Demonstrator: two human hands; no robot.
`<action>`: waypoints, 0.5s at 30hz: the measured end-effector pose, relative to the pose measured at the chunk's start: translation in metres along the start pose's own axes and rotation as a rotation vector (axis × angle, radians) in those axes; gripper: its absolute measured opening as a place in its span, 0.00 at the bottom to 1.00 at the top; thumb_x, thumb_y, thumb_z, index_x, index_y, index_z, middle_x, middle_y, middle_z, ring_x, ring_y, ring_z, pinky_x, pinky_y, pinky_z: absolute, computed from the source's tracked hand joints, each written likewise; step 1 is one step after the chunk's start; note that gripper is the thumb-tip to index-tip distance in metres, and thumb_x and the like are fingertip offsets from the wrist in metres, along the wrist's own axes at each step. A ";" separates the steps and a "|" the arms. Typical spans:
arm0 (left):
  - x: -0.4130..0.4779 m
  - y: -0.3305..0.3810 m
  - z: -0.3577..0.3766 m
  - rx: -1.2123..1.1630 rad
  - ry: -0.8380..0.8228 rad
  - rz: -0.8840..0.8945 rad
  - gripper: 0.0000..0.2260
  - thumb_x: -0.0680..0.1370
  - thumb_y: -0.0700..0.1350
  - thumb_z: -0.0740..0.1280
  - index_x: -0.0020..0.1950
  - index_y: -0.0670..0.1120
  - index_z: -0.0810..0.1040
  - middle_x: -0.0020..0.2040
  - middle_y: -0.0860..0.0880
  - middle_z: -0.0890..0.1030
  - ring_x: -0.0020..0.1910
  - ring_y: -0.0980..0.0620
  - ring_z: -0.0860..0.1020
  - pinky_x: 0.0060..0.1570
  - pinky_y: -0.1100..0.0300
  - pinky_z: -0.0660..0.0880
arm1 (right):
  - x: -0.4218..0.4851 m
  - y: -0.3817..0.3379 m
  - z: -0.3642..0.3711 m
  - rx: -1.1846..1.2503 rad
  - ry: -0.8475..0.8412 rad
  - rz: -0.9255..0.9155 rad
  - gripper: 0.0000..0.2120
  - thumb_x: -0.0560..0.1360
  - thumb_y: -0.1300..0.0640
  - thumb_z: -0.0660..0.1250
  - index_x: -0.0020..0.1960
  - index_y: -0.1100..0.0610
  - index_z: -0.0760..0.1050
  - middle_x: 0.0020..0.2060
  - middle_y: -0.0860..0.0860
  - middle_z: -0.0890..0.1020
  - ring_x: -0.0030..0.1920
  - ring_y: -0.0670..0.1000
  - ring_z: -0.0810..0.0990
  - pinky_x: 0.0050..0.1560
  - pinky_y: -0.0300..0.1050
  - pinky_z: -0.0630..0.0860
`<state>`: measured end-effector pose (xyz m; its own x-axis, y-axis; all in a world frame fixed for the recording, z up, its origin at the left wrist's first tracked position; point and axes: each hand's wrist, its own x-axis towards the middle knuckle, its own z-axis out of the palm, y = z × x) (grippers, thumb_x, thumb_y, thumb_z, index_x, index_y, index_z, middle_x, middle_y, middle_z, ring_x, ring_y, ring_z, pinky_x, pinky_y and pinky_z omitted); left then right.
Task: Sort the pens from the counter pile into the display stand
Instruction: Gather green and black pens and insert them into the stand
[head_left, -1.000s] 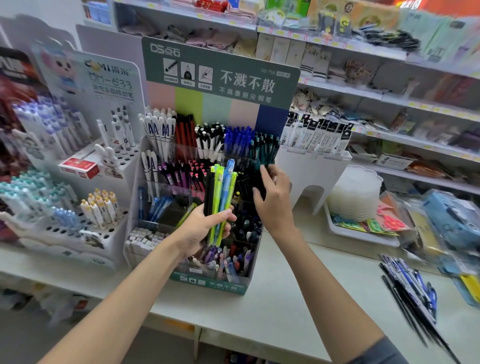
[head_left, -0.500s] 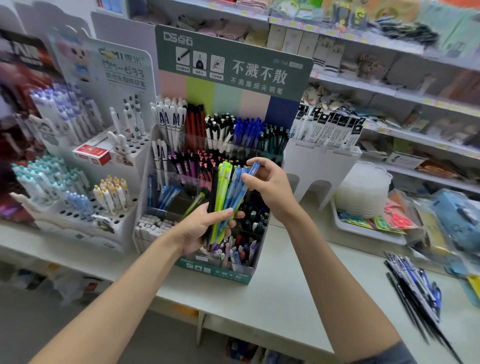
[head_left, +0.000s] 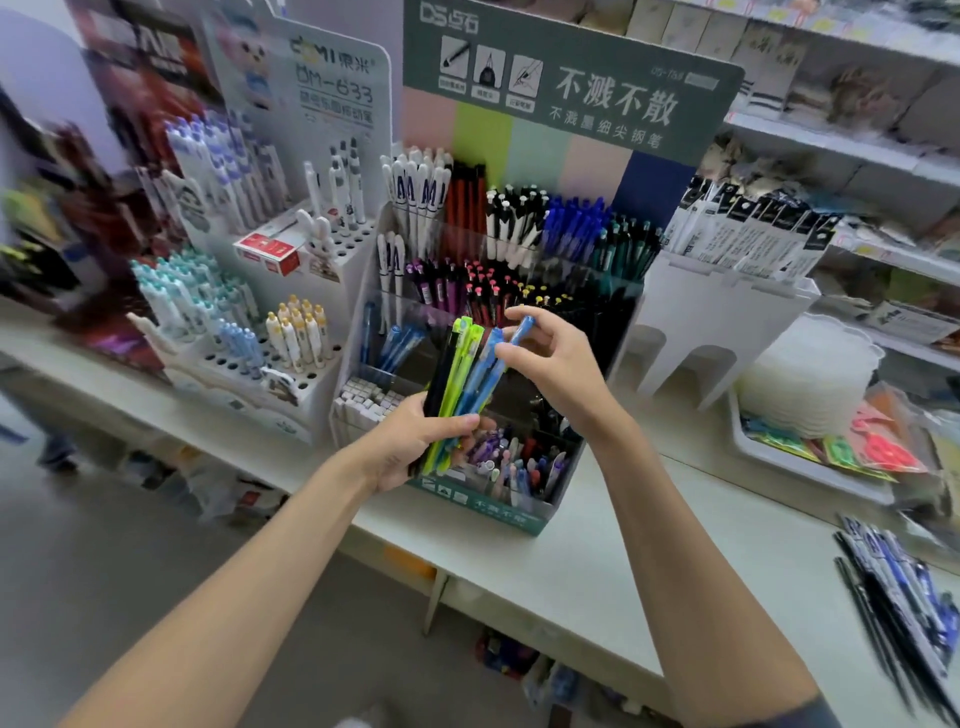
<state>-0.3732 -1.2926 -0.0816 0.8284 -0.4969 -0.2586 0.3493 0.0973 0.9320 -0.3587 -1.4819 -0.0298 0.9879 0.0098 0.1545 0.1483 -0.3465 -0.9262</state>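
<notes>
Left hand grips the pen bundle upright – right hand pinches a blue pen

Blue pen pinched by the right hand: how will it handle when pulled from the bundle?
Likely stiff and light: the blue pen looks straight under a fingertip pinch from the right hand. Its smooth barrel may slide easily from the bundle the left hand grips. Slim, so may roll on the flat counter.

Held pens black, lime, blue; stand header green w/ white text; counter white
</notes>
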 end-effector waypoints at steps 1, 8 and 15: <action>-0.002 -0.001 -0.003 0.014 0.000 -0.009 0.14 0.78 0.38 0.69 0.63 0.40 0.75 0.48 0.44 0.85 0.39 0.54 0.79 0.37 0.59 0.77 | 0.000 -0.001 0.005 -0.013 -0.011 -0.006 0.20 0.73 0.56 0.75 0.63 0.55 0.75 0.50 0.50 0.83 0.51 0.46 0.82 0.54 0.41 0.79; 0.008 0.006 -0.036 0.081 -0.013 -0.036 0.12 0.77 0.42 0.71 0.58 0.41 0.78 0.42 0.46 0.82 0.43 0.48 0.80 0.48 0.49 0.80 | 0.019 -0.013 0.034 0.007 0.011 0.054 0.16 0.74 0.60 0.73 0.59 0.58 0.73 0.46 0.52 0.79 0.37 0.45 0.77 0.35 0.37 0.75; 0.025 0.015 -0.108 0.090 0.015 0.004 0.06 0.76 0.39 0.71 0.51 0.40 0.78 0.34 0.50 0.80 0.33 0.54 0.76 0.28 0.64 0.72 | 0.058 -0.030 0.066 0.091 0.221 0.095 0.13 0.76 0.62 0.70 0.56 0.54 0.70 0.51 0.57 0.76 0.39 0.48 0.79 0.35 0.38 0.77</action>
<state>-0.2996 -1.2105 -0.1014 0.8363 -0.4839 -0.2576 0.3056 0.0214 0.9519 -0.3033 -1.4090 -0.0155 0.9653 -0.2279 0.1275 0.0684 -0.2506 -0.9657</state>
